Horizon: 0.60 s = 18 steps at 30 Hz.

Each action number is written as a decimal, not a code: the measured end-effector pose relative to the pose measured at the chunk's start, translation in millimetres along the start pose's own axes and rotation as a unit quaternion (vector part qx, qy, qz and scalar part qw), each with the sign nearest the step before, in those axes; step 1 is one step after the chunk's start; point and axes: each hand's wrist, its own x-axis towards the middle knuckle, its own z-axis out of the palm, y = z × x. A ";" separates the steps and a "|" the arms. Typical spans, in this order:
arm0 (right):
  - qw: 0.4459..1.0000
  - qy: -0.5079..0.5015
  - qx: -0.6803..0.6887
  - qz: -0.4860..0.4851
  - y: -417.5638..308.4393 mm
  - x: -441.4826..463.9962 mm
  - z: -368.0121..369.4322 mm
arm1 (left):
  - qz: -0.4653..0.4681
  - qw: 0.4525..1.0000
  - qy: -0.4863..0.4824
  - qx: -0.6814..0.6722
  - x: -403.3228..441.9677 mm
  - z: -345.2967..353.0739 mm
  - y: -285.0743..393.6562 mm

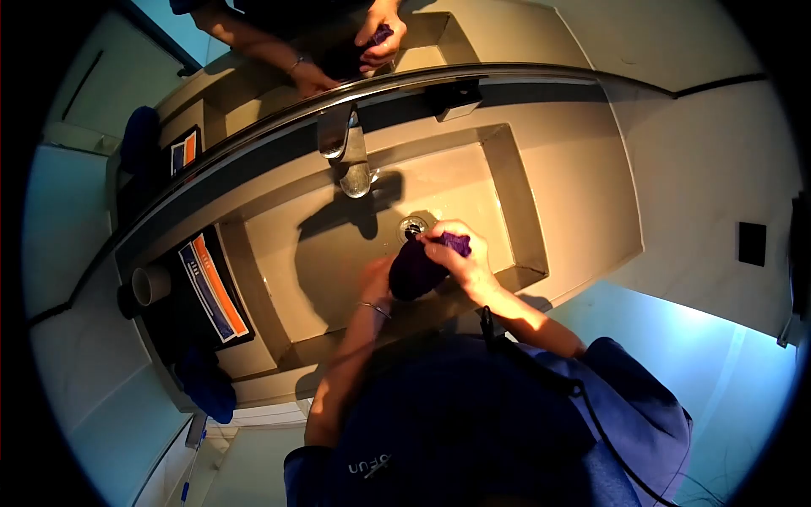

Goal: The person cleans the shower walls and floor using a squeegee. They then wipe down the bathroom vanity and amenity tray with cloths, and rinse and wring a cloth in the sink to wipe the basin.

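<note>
A dark purple cloth [416, 272] is bunched up between my hands, low over the near part of a rectangular sink [338, 291]. My right hand [463, 252] is closed around its upper right part, and a brighter purple fold sticks out of the grip. Against the cloth's left side is my left hand [378, 279], with a bracelet at the wrist; it holds the cloth, though most of its fingers are hidden behind it. Just beyond the fingers, the round drain [412, 226] is partly covered. Above the basin stands a metal faucet [355, 160].
Left of the basin lie an orange, white and blue printed sheet [214, 287] and a cup [150, 286] on its side or tilted. A dark blue item [207, 389] hangs at the counter's left front. A dark box [459, 100] sits by the mirror [279, 42], which reflects both arms.
</note>
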 end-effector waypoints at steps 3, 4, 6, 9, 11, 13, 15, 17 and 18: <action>0.998 -0.020 -0.024 -0.049 13.4 -4.7 -6.1 | 0.008 0.974 -0.138 -0.179 -54.2 64.8 24.6; 0.999 0.033 -0.014 -0.018 21.3 -1.6 -8.2 | 0.021 0.968 -0.164 -0.190 -66.8 72.0 32.6; 0.985 0.153 0.062 0.049 49.4 9.9 -17.5 | -0.065 0.897 -0.235 -0.369 -51.8 61.3 23.8; 0.931 0.277 0.104 0.216 76.3 30.8 -18.8 | 0.099 0.949 0.092 -0.285 -19.5 67.2 21.4; 0.898 0.274 0.144 0.312 92.7 44.2 -18.1 | 0.223 0.956 0.178 -0.070 -23.3 81.5 29.4; 0.858 0.235 0.238 0.390 92.3 57.1 -7.9 | 0.375 0.896 0.180 0.157 -31.2 97.5 45.4; 0.808 0.137 0.362 0.444 117.1 73.1 -16.8 | 0.541 0.754 0.168 0.333 -28.5 100.1 54.4; 0.811 -0.001 0.388 0.438 170.4 83.8 -42.3 | 0.611 0.692 0.128 0.364 -28.3 102.2 61.4; 0.813 -0.104 0.438 0.370 191.1 85.4 -52.7 | 0.594 0.688 0.125 0.397 -29.5 103.5 62.2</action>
